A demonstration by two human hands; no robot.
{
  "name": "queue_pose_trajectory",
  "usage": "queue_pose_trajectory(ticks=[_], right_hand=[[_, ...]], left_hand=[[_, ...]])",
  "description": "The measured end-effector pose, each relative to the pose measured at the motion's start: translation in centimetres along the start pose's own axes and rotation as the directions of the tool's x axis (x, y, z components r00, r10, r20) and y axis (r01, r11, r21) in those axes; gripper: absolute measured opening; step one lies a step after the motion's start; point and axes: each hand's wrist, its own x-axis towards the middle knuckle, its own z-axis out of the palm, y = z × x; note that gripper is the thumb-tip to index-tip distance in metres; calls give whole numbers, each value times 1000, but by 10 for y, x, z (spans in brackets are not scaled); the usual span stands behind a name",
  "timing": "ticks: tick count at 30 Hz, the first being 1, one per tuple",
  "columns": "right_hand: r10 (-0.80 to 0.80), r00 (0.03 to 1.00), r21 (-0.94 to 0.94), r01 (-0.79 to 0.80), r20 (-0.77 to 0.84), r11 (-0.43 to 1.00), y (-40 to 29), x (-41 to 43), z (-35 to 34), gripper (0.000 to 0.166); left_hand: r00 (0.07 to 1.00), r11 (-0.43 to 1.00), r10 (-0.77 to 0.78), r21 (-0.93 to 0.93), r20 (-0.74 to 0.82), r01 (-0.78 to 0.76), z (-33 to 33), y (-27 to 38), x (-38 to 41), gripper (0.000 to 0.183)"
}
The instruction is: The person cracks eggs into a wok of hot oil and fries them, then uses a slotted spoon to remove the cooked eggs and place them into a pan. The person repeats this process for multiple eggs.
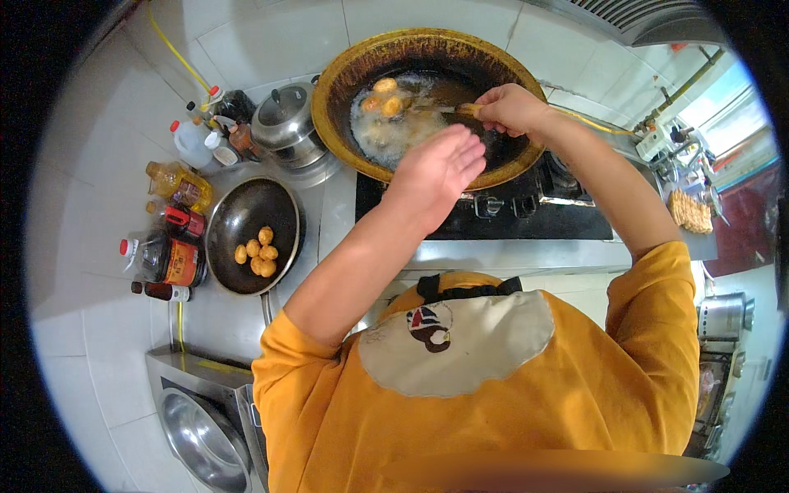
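A large wide pan with a browned rim (340, 148) stands on the black gas stove (555, 219), holding bubbling oil. Several golden-brown round food pieces (392, 106) float at its left side. My right hand (506, 111) grips the wooden handle of a utensil (466, 110), whose far end reaches toward the pieces; its tip is unclear in the foam. My left hand (441, 166) is raised above the pan's near edge, its fingers together and extended, holding nothing. To the left, a dark frying pan (237, 209) holds several similar golden-brown pieces (267, 252).
A lidded steel pot (286, 123) stands left of the large pan. Bottles of oil (185, 188) and dark liquid (172, 259) line the wall beside the frying pan. A steel basin (200, 437) is at lower left. Stove knobs (489, 206) face me. A range hood (653, 21) hangs upper right.
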Motion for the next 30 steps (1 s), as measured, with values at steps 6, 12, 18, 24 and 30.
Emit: queue_pose_trajectory(ticks=[6, 12, 18, 24, 30], right_hand=[[-9, 998, 13, 10, -63, 1000, 4, -2, 7, 25], [-207, 971, -332, 157, -119, 930, 11, -7, 0, 22], [-498, 866, -913, 176, -33, 368, -33, -78, -4, 20], [-737, 674, -965, 156, -52, 211, -29, -130, -1, 31], [-676, 734, -617, 505, -62, 604, -46, -193, -100, 53]], left_hand=[[990, 994, 40, -97, -132, -53, 23, -21, 35, 27], [994, 994, 34, -96, -103, -44, 27, -35, 51, 21], [990, 955, 0, -294, 138, 41, 52, -42, 60, 29], [935, 941, 48, -329, 351, 75, 59, -55, 52, 33], [979, 960, -158, -212, 126, 182, 95, -40, 29, 31]])
